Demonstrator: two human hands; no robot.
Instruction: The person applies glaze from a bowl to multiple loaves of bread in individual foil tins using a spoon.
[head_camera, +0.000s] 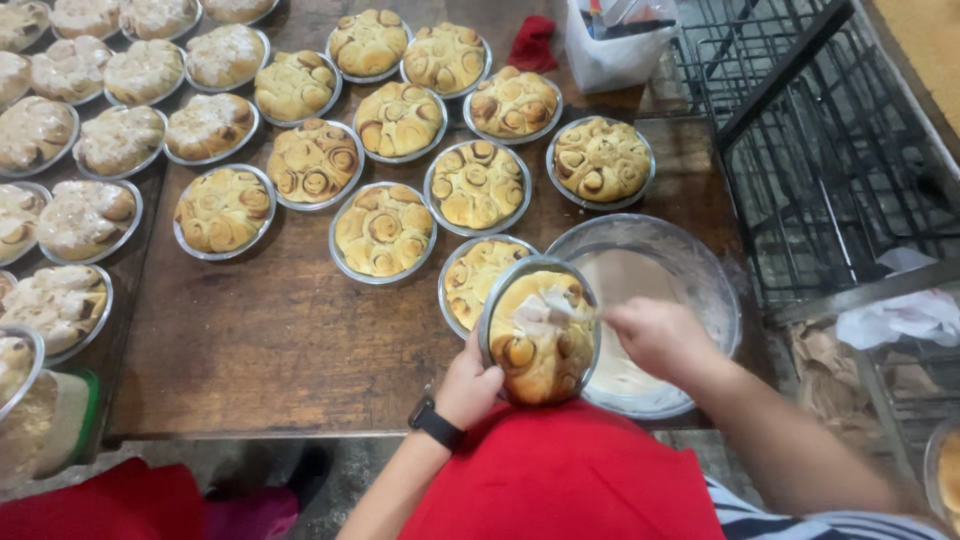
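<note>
Plain rolls in foil pans (385, 230) across the wooden table (270, 340), glazed ones (85, 215) at left, red cloth (532, 45), white tub (615, 40), black wire racks (830, 150), crumpled paper (905, 315).

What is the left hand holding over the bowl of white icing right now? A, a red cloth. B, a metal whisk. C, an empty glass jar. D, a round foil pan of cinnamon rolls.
D: the left hand grips a round foil pan of cinnamon rolls tilted over the bowl of white icing, while the right hand spreads icing on the rolls.
</note>
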